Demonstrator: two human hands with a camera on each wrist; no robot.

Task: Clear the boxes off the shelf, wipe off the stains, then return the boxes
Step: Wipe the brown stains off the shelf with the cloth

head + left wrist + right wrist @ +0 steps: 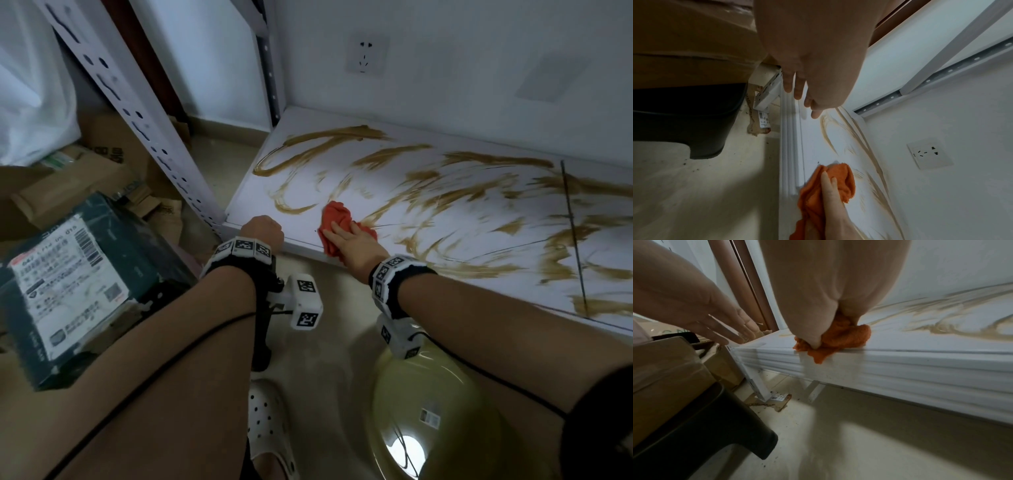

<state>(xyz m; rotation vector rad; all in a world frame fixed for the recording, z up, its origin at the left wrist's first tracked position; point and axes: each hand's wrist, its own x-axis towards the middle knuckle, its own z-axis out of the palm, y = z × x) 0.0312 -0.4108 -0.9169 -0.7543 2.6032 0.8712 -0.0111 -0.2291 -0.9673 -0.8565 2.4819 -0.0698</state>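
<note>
- Nearest us, an upturned yellow-green basin (428, 394) sits on the floor under our right forearm, beside our white clog (269, 431); stepping back blindly could kick either.
- Left of our knee, 1 dark box with a shipping label (68, 284) is already off the shelf, among flattened cardboard (113, 150); we judge the clearing step done.
- Our left hand (263, 233) rests at the shelf's front corner by the perforated upright (144, 113), fingers straight and relaxed, holding nothing.
- Our right hand (352, 245) presses flat on a bunched orange cloth (337, 219) at the front edge of the white shelf board (305, 243); a fold hangs over the lip, so a pull toward us could drag the cloth off.
- Beyond, brown stains (428, 195) streak most of the board; 1 small cloth may smear rather than lift them.
- Farthest, a wall socket (366, 54) sits above the shelf, so a wet cloth wants keeping low.
</note>
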